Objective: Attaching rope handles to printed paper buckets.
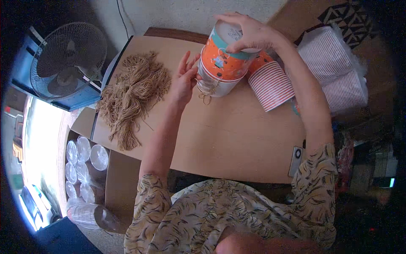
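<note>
My right hand (249, 31) grips the top of an orange, teal and white paper bucket (222, 63), holding it tilted over the brown table (220, 139). My left hand (185, 78) touches the bucket's left side near its base, fingers spread, pinching a short piece of tan string (207, 94) that dangles below the bucket. A big heap of tan string pieces (133, 93) lies on the table to the left of my left hand.
A stack of orange striped paper buckets (270, 84) lies on its side right of the held one. Bagged striped buckets (338, 72) sit further right. A floor fan (67, 59) stands left. Clear plastic lids (82, 161) fill a cardboard box. A phone (296, 160) lies by the table's near edge.
</note>
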`<state>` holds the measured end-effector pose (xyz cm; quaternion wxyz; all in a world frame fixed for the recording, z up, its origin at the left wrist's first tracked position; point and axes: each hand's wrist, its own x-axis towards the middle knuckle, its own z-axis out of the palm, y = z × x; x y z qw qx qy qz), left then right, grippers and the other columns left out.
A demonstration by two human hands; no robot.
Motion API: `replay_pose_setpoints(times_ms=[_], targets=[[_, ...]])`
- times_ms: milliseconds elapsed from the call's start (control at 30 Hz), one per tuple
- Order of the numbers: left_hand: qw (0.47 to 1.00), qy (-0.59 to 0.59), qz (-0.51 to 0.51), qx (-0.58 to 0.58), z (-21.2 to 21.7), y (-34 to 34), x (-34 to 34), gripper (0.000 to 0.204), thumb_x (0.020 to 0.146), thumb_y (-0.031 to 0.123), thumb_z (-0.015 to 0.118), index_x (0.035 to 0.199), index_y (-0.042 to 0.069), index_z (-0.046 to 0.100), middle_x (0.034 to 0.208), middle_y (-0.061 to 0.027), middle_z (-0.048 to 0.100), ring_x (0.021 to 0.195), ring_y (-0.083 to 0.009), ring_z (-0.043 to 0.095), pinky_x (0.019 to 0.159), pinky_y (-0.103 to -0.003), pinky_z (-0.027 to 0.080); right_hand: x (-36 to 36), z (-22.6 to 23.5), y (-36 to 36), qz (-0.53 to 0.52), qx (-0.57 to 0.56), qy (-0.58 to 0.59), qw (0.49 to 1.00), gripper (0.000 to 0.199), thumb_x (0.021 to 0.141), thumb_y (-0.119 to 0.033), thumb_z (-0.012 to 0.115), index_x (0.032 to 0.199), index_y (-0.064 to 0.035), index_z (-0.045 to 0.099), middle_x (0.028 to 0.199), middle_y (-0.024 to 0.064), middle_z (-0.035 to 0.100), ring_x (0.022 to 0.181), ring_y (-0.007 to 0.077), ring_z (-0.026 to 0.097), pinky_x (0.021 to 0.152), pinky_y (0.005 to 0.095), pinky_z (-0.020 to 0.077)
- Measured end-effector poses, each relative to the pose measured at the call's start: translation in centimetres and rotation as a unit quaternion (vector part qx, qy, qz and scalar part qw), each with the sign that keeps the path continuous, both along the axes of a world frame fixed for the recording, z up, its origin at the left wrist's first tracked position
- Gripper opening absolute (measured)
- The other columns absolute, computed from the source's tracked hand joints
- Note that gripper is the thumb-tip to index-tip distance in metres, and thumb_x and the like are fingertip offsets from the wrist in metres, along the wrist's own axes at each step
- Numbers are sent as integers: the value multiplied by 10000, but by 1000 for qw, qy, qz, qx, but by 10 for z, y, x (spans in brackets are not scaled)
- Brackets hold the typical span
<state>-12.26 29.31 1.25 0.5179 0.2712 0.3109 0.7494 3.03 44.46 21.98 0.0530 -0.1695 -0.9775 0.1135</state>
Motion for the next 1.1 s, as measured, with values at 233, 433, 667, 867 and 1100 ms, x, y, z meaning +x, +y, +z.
replay_pose_setpoints(times_ms=[233, 433, 667, 867, 1100], targets=[[1000, 19, -2, -3, -3, -4, -8, 724, 922, -37, 497, 1550, 148, 187, 1488, -113, 442, 654, -53, 585, 506, -158, 401, -2, -6, -2, -1, 0, -21, 1000, 999, 598, -362, 758, 1497, -160, 372, 1512, 166, 349, 1379, 341, 354, 1149, 423, 316], [998, -52, -15, 20, 4, -1, -9, 790, 899, -45, 506, 1558, 156, 122, 1529, -129, 376, 689, -68, 592, 483, -158, 371, 1, -11, -4, -11, -10, -10, 1000, 976, 605, -332, 729, 1498, -168, 371, 1511, 157, 347, 1384, 350, 342, 1148, 437, 313], [999, 26, 20, -8, 5, -6, 8, 772, 910, -37, 474, 1560, 166, 111, 1582, -61, 301, 924, -124, 652, 585, -169, 414, 4, -27, 9, 17, 37, 19, 999, 977, 634, -373, 762, 1489, -111, 369, 1520, 173, 334, 1390, 330, 342, 1148, 404, 318], [956, 212, 204, 6, -1, -49, 46, 522, 955, 49, 562, 1450, 59, 394, 1412, -116, 498, 1072, -147, 598, 834, -243, 479, 101, -22, -10, -38, -191, 389, 901, 578, 881, -348, 705, 1343, -41, 542, 1101, 54, 661, 816, 106, 627, 747, 242, 514], [880, 463, 96, 44, 21, -34, 136, 181, 931, 69, 635, 1101, 20, 675, 993, -65, 688, 865, -137, 648, 687, -270, 538, 277, -148, -54, -469, -136, 510, 708, 207, 921, -210, 655, 949, -5, 663, 843, 46, 681, 718, 113, 636, 635, 258, 503]])
